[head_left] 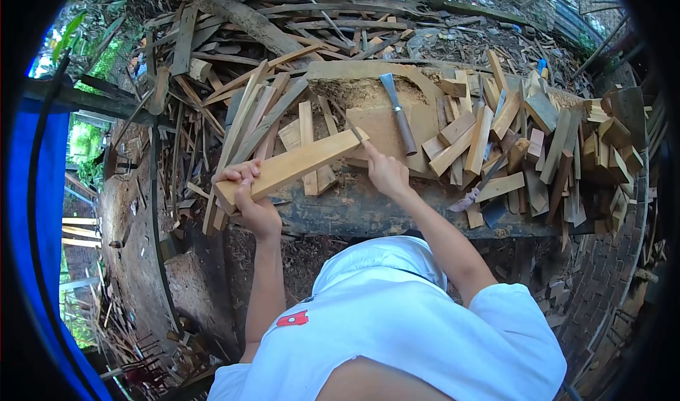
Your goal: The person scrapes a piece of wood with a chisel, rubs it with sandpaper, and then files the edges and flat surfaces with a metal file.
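A long, planed wooden block (pixel 301 166) lies slantwise in front of me, its far end up and to the right. My left hand (pixel 249 197) is closed around its near end, thumb underneath and fingers over the top. By the far end, my right hand (pixel 388 173) has its index finger stretched to the block's edge, with the other fingers curled; whatever they may hold is hidden. A thin dark strip (pixel 356 133) crosses the block just beside that fingertip. Beyond the right hand, a chisel (pixel 399 114) with a bluish blade and dark handle rests on a board.
A dark workbench (pixel 333 213) runs across in front of me. Offcuts (pixel 482 135) crowd its right side, and upright strips (pixel 248 114) lean at the left. Behind lies a heap of scrap timber (pixel 262 22). A blue sheet (pixel 39 224) hangs at far left.
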A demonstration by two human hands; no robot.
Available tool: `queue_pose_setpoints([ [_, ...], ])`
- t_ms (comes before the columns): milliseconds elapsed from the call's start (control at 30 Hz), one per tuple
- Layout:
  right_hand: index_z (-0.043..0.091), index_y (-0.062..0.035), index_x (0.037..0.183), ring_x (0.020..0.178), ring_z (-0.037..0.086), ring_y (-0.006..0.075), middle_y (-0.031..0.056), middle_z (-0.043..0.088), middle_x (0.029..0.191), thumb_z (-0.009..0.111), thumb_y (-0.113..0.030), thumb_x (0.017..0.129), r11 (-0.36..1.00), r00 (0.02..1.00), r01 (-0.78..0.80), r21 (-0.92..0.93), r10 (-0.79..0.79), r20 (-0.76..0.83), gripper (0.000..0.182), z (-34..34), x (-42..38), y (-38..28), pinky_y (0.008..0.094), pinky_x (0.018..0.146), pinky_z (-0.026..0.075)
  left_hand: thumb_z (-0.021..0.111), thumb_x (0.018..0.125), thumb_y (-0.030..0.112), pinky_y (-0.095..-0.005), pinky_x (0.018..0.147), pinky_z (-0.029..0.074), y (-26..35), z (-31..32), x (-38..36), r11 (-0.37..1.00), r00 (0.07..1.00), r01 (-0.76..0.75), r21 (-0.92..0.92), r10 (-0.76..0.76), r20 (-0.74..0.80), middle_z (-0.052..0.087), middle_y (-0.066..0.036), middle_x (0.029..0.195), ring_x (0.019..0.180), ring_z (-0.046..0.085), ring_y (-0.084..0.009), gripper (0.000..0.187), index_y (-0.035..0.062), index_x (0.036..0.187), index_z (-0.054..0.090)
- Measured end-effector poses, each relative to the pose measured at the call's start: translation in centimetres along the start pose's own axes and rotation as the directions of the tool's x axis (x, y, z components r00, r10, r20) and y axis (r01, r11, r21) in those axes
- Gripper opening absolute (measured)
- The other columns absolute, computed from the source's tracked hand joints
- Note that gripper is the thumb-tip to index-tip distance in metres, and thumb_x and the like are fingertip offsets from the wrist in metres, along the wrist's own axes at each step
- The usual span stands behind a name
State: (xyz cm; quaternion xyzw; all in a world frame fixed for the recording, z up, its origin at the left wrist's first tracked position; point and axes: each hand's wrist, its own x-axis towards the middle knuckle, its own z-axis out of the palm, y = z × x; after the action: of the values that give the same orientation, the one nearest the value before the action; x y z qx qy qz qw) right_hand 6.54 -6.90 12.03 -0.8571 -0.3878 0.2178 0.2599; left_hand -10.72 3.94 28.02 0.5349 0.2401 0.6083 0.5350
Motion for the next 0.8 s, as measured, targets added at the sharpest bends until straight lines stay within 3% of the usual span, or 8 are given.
queue_pose_setpoints([
  [167, 0.047, -0.0254, 0.14, 0.078, 0.068, 0.0426, 0.0237, 0.069, 0.085, 0.041, -0.025, 0.097, 0.999, 0.999, 0.021, 0.029, -0.023, 0.047, 0.043, -2.4, -1.4, -2.2, 0.0538, 0.067, 0.053, 0.046, 0.08, 0.0, -0.0483, 0.099, 0.044, 0.0, 0.1, 0.2, 1.0, 1.0, 0.009, -0.03, -0.009, 0.016, 0.045, -0.006, 0.082, 0.08, 0.048, -0.0196, 0.017, 0.0079, 0.093, 0.039],
  [233, 0.046, -0.0279, 0.141, 0.082, 0.066, 0.0451, 0.0271, 0.067, 0.085, 0.04, -0.027, 0.098, 0.996, 0.975, 0.02, 0.083, -0.038, 0.218, 0.043, -5.4, -4.4, -4.8, 0.0566, 0.075, 0.051, 0.046, 0.08, 0.0, -0.05, 0.101, 0.044, 0.1, -0.4, -0.1, 1.0, 1.0, 0.014, -0.008, -0.014, 0.027, 0.045, -0.006, 0.083, 0.083, 0.049, -0.0198, 0.017, 0.0078, 0.094, 0.04],
  [267, 0.046, -0.0279, 0.141, 0.082, 0.066, 0.0451, 0.0271, 0.067, 0.085, 0.04, -0.027, 0.098, 0.996, 0.974, 0.015, 0.084, -0.034, 0.225, 0.043, -4.8, -4.3, -4.4, 0.0566, 0.075, 0.051, 0.046, 0.08, 0.0, -0.05, 0.101, 0.044, 0.1, -0.6, -0.2, 1.0, 0.999, 0.021, -0.003, -0.021, 0.026, 0.045, -0.006, 0.083, 0.083, 0.049, -0.0198, 0.017, 0.0078, 0.094, 0.04],
  [367, 0.046, -0.0242, 0.141, 0.078, 0.068, 0.0435, 0.0227, 0.07, 0.086, 0.04, -0.027, 0.098, 0.999, 0.995, -0.013, -0.039, 0.017, 0.103, 0.044, -1.8, -1.9, -1.1, 0.0552, 0.071, 0.052, 0.045, 0.08, 0.0, -0.0522, 0.105, 0.041, 0.4, -0.5, -0.6, 0.999, 0.998, 0.043, -0.026, -0.042, 0.041, 0.045, -0.007, 0.084, 0.086, 0.05, -0.0207, 0.018, 0.0079, 0.095, 0.04],
  [467, 0.045, -0.0235, 0.142, 0.08, 0.067, 0.0445, 0.0237, 0.069, 0.086, 0.04, -0.027, 0.099, 0.998, 0.997, -0.035, 0.053, 0.031, 0.072, 0.044, -0.1, 0.8, 1.0, 0.055, 0.073, 0.052, 0.045, 0.081, 0.001, -0.0534, 0.112, 0.036, 0.8, -0.5, -0.6, 0.999, 0.996, 0.043, 0.007, -0.043, 0.078, 0.044, -0.007, 0.084, 0.089, 0.051, -0.0218, 0.017, 0.0082, 0.095, 0.04],
  [600, 0.042, -0.0253, 0.144, 0.086, 0.067, 0.043, 0.0254, 0.069, 0.087, 0.037, -0.029, 0.1, 0.997, 0.975, 0.031, 0.069, -0.045, 0.216, 0.045, -4.8, -3.9, -4.1, 0.0541, 0.076, 0.052, 0.046, 0.081, 0.003, -0.0542, 0.113, 0.034, 0.7, -0.7, -0.8, 0.999, 0.995, 0.04, 0.03, -0.042, 0.094, 0.047, -0.007, 0.085, 0.092, 0.054, -0.0226, 0.017, 0.0091, 0.096, 0.041],
  [667, 0.042, -0.0266, 0.145, 0.089, 0.064, 0.0464, 0.0284, 0.067, 0.093, 0.038, -0.03, 0.101, 0.988, 0.969, -0.015, 0.153, -0.023, 0.244, 0.045, -4.7, -4.2, -4.0, 0.0552, 0.082, 0.049, 0.046, 0.081, 0.004, -0.0541, 0.114, 0.034, 0.6, -1.3, -1.0, 0.998, 0.996, 0.051, 0.022, -0.053, 0.07, 0.049, -0.008, 0.086, 0.095, 0.056, -0.0232, 0.016, 0.0094, 0.095, 0.041],
  [800, 0.043, -0.0254, 0.144, 0.092, 0.064, 0.0459, 0.0277, 0.067, 0.094, 0.036, -0.033, 0.101, 0.988, 0.986, -0.11, 0.106, 0.095, 0.136, 0.044, -0.9, -0.1, -0.7, 0.0547, 0.083, 0.049, 0.046, 0.081, 0.005, -0.0539, 0.113, 0.034, 1.1, -2.2, -1.2, 0.992, 0.993, 0.088, 0.095, -0.096, 0.076, 0.053, -0.01, 0.09, 0.103, 0.057, -0.027, 0.018, 0.0093, 0.097, 0.04],
])
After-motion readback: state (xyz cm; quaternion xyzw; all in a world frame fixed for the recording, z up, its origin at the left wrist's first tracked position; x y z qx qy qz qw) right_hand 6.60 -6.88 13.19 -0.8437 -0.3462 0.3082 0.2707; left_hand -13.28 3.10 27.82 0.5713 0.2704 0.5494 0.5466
